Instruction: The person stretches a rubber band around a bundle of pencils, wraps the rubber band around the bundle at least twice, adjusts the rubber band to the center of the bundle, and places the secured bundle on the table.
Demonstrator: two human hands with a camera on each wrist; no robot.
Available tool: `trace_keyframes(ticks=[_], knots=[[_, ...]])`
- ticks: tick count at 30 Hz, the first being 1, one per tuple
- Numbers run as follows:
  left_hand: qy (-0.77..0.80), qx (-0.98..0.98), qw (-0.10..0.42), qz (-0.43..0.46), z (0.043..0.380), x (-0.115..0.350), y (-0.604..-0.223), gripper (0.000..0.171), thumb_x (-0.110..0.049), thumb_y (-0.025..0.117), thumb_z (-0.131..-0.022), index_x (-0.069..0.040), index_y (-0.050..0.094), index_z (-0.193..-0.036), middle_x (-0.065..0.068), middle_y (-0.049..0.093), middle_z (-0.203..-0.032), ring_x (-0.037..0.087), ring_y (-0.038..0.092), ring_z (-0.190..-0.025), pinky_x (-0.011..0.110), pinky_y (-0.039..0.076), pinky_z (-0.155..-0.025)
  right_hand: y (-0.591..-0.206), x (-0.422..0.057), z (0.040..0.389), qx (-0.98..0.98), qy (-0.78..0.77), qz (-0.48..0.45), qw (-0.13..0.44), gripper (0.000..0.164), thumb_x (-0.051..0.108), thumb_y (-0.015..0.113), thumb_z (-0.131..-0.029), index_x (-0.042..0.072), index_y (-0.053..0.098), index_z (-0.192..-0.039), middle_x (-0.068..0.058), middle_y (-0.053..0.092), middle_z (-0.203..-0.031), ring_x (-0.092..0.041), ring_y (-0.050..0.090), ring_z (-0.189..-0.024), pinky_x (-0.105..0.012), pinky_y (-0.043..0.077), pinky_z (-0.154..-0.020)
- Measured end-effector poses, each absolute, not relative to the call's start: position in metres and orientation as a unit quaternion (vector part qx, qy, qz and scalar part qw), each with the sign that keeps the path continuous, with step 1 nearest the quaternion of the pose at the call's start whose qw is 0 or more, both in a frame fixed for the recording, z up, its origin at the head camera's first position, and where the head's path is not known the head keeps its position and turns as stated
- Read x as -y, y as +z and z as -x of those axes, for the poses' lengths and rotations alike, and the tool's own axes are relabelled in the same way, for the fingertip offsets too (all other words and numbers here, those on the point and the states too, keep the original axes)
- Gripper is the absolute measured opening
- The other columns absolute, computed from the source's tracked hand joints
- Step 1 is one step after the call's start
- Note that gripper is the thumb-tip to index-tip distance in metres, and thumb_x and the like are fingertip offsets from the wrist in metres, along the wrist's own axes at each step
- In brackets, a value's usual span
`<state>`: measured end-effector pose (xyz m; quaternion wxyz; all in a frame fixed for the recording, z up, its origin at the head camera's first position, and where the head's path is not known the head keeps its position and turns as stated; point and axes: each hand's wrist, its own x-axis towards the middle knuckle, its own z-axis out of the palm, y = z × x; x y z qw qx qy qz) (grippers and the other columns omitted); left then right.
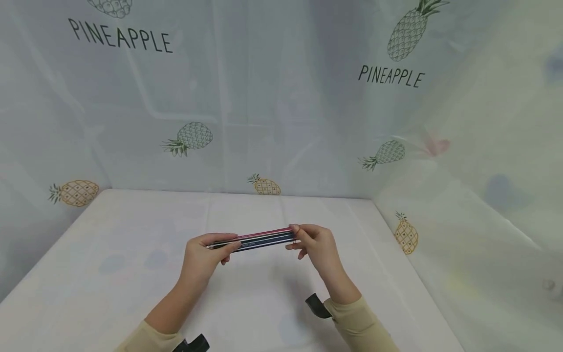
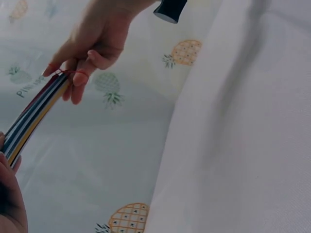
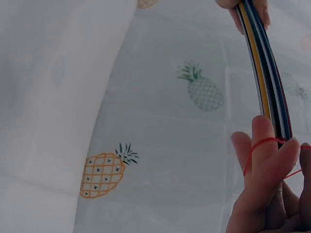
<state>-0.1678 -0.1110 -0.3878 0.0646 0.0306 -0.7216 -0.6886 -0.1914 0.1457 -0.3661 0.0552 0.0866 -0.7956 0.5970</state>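
Note:
A bundle of several pencils [image 1: 264, 239], dark blue, white, yellow and red, is held up above the table. My left hand [image 1: 198, 259] grips its left end, thumb in front and fingers behind. At the other end, my right hand [image 1: 321, 248] has its fingers around the pencil tips. A thin red rubber band [image 3: 250, 151] loops over the right fingers and crosses the pencil ends, stretched between fingers and thumb in the right wrist view. The left wrist view shows the band at the far end of the bundle, beside the right fingertips.
Below the hands lies a white-covered table [image 1: 132, 283]. A pineapple-printed curtain [image 1: 281, 98] hangs behind it and along the sides. Dark straps [image 1: 318, 306] sit at both sleeve cuffs.

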Motion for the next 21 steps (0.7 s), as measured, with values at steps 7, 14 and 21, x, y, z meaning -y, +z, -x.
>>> trace_keyframes(ticks=[7, 14, 21], knots=[[-0.683, 0.729, 0.037, -0.001, 0.17, 0.119, -0.383, 0.027, -0.013, 0.086, -0.074, -0.004, 0.077, -0.098, 0.013, 0.069, -0.08, 0.024, 0.061, -0.058, 0.03, 0.052, -0.058, -0.362, -0.155, 0.191, 0.775, 0.623, -0.104, -0.018, 0.024, 0.018, 0.07, -0.092, -0.004, 0.072, -0.103, -0.014, 0.072, -0.09, -0.024, 0.07, -0.078, -0.028, 0.055, -0.06], [-0.672, 0.74, 0.017, 0.004, 0.17, 0.122, -0.381, 0.026, -0.013, 0.086, -0.074, -0.006, 0.078, -0.097, 0.014, 0.068, -0.085, 0.023, 0.061, -0.061, 0.03, 0.053, -0.059, -0.362, -0.163, 0.19, 0.746, 0.65, -0.13, -0.061, 0.024, 0.01, 0.071, -0.09, -0.012, 0.068, -0.102, -0.02, 0.07, -0.096, -0.023, 0.07, -0.08, -0.035, 0.057, -0.072], [-0.672, 0.74, 0.021, 0.026, 0.17, 0.126, -0.383, 0.029, -0.016, 0.089, -0.07, -0.008, 0.078, -0.096, 0.011, 0.069, -0.093, 0.022, 0.061, -0.062, 0.03, 0.053, -0.059, -0.363, -0.166, 0.189, 0.71, 0.687, -0.121, -0.099, 0.024, 0.003, 0.071, -0.087, -0.015, 0.066, -0.102, -0.016, 0.069, -0.096, -0.021, 0.068, -0.08, -0.033, 0.055, -0.079]])
